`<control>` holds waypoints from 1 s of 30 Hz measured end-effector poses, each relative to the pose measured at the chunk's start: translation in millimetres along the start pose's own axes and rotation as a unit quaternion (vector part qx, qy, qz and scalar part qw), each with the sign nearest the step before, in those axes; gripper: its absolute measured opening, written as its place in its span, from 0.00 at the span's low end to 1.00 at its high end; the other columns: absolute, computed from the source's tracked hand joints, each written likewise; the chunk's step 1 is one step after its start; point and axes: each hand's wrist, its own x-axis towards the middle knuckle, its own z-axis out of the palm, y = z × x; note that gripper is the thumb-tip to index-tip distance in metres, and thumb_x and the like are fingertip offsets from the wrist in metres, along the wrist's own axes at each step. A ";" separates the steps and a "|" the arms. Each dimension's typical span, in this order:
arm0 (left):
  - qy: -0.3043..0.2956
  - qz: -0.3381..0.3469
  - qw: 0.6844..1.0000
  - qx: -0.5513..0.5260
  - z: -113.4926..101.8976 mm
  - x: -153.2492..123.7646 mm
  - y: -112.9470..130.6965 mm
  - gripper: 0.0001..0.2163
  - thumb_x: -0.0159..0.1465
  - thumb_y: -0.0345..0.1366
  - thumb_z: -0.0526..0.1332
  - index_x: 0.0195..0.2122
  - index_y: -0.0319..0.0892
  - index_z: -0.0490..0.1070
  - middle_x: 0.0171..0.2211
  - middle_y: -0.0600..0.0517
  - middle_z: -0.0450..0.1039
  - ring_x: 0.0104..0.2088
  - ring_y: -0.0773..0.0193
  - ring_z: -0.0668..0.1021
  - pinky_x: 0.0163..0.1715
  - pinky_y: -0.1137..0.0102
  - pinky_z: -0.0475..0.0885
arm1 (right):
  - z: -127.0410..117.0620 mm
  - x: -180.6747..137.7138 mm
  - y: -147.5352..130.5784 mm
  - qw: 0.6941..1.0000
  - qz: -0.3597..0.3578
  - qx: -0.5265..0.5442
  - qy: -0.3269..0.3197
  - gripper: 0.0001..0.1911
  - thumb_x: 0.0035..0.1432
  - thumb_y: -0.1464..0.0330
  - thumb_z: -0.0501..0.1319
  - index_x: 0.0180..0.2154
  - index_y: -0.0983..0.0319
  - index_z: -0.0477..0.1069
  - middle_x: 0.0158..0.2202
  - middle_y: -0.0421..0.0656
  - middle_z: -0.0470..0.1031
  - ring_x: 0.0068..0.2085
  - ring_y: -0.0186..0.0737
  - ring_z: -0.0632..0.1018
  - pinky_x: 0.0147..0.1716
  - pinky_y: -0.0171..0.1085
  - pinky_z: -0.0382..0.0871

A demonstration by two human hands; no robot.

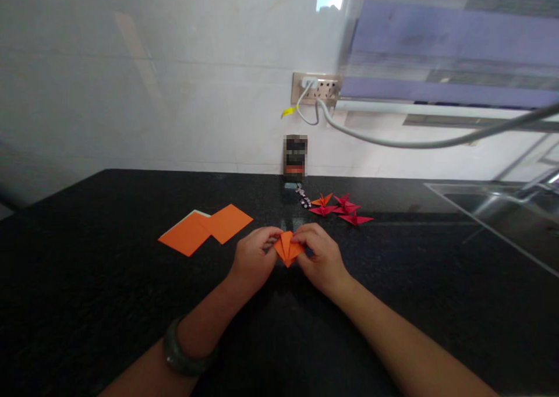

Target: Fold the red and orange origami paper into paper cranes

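Between my two hands is a small piece of folded orange origami paper [287,248], its narrow tip pointing toward me. My left hand [257,254] pinches its left edge, and my right hand [321,254] grips the right side with thumb and fingers. Some fingertips are hidden behind the paper. Left of my hands lie flat orange paper squares [230,223], in two overlapping spots, with a pale edge showing under the nearer stack [187,234]. Beyond my right hand, several folded red paper cranes [356,219] sit together with an orange crane [322,199].
A black countertop [109,292] runs to a tiled wall. A phone-like dark object [296,155] leans there with a beaded strap [303,196]. A sink [476,202] is set at the right. A grey cable [406,144] hangs from the wall socket [317,88].
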 end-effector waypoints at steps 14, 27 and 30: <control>-0.026 -0.111 0.984 -0.138 5.6 4.1 0.1 0.12 0.50 0.34 0.61 0.36 0.38 0.68 0.25 0.52 0.73 0.26 0.66 0.76 0.27 0.73 0.71 | 0.0 1.8 -1.3 0.995 0.098 0.029 -0.019 0.07 0.51 0.74 0.56 0.29 0.61 0.72 0.27 0.42 0.70 0.30 0.35 0.71 0.29 0.34 0.66; -0.136 -0.282 0.882 -0.352 2.6 4.8 6.1 0.14 0.57 0.44 0.57 0.31 0.36 0.68 0.26 0.49 0.73 0.24 0.70 0.75 0.25 0.75 0.69 | 4.5 1.7 7.1 0.948 0.296 0.114 -0.006 0.08 0.50 0.67 0.56 0.24 0.63 0.68 0.23 0.40 0.69 0.24 0.33 0.68 0.22 0.31 0.62; -0.168 -0.277 0.865 -0.383 3.2 2.7 4.6 0.14 0.56 0.44 0.57 0.31 0.35 0.69 0.28 0.48 0.74 0.26 0.70 0.75 0.27 0.75 0.69 | 5.4 1.0 5.5 0.950 0.290 0.118 -0.003 0.07 0.49 0.67 0.57 0.24 0.63 0.68 0.21 0.39 0.68 0.24 0.33 0.67 0.22 0.31 0.62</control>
